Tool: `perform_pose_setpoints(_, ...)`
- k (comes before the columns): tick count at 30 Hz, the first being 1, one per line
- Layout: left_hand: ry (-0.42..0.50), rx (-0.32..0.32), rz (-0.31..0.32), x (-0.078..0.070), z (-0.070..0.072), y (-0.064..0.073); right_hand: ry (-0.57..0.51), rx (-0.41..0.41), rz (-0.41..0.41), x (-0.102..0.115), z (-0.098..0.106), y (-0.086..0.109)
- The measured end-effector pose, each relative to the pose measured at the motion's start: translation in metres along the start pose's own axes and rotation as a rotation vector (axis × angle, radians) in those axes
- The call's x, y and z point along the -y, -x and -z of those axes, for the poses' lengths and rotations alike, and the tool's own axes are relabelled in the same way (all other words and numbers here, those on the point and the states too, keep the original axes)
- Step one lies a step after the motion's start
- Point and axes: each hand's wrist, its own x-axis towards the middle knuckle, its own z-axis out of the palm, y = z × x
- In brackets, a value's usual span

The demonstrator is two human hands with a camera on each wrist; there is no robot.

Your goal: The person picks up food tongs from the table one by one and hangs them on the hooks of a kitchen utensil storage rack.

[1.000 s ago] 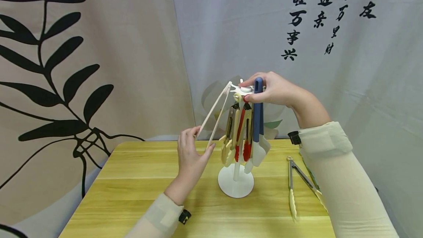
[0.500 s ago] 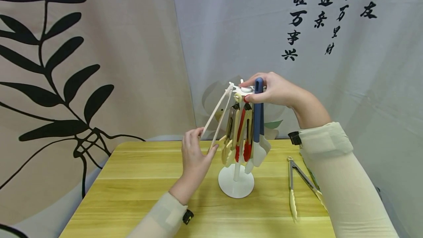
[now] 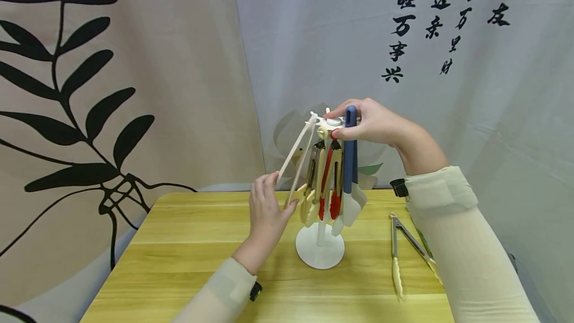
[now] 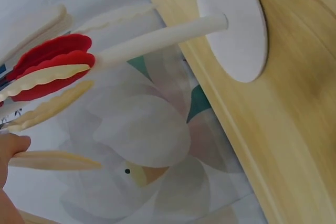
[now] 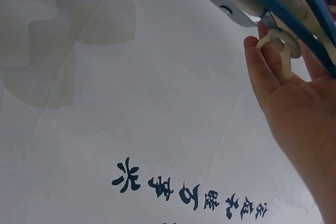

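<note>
Two hands are up at a white rack full of kitchen tools, right of centre in the frame. The left hand, a bit below middle, has its thumb on one side and fingers on the other, pinching the arms of some cream tongs near their lower ends. Those tongs slant up to the right, arms slightly spread, top end right by the left side of the rack's head. Can't tell if they're actually hooked on.

The right hand is higher up and further right, fingers bent round the rack's head, thumb in front. It's holding that part, and a blue handle stands upright right beside the thumb, with a pale spatula end below. Can't tell how firm the grip is.

Also hanging there: red-tipped tongs in the middle of the bunch, tips down. The rack's round base sits on a wooden table filling the lower middle. Over at lower right, another set of tongs lies spread in a V, just left of the right sleeve. Backdrop's got black leaves at left and black lettering upper right.
</note>
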Motion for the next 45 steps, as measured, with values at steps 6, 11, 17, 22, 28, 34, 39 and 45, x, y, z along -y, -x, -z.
perform_pose_setpoints(6,-0.065,0.044,-0.031,0.005,-0.004,0.004,0.0,-0.004,-0.005,0.0,0.0,0.0)
perform_pose_setpoints(11,-0.128,0.062,-0.062,0.007,-0.008,0.007,0.003,-0.003,0.0,0.0,0.0,0.0)
perform_pose_setpoints(17,-0.18,0.098,-0.083,0.006,-0.01,0.008,0.001,0.0,0.0,0.0,0.0,0.0)
perform_pose_setpoints(22,-0.195,0.135,-0.086,0.004,-0.012,0.007,0.001,-0.001,-0.007,0.0,0.0,0.001)
perform_pose_setpoints(28,-0.227,0.179,-0.08,0.004,-0.011,0.009,0.008,-0.006,0.001,0.001,-0.001,0.0)
perform_pose_setpoints(34,-0.244,0.219,-0.073,0.004,-0.01,0.01,0.015,-0.013,-0.002,0.0,0.0,0.001)
perform_pose_setpoints(39,-0.236,0.257,-0.068,0.005,-0.01,0.011,0.009,-0.011,-0.002,0.0,0.0,0.001)
perform_pose_setpoints(45,-0.231,0.308,-0.076,0.006,-0.011,0.013,0.007,-0.01,-0.002,-0.001,0.0,0.001)
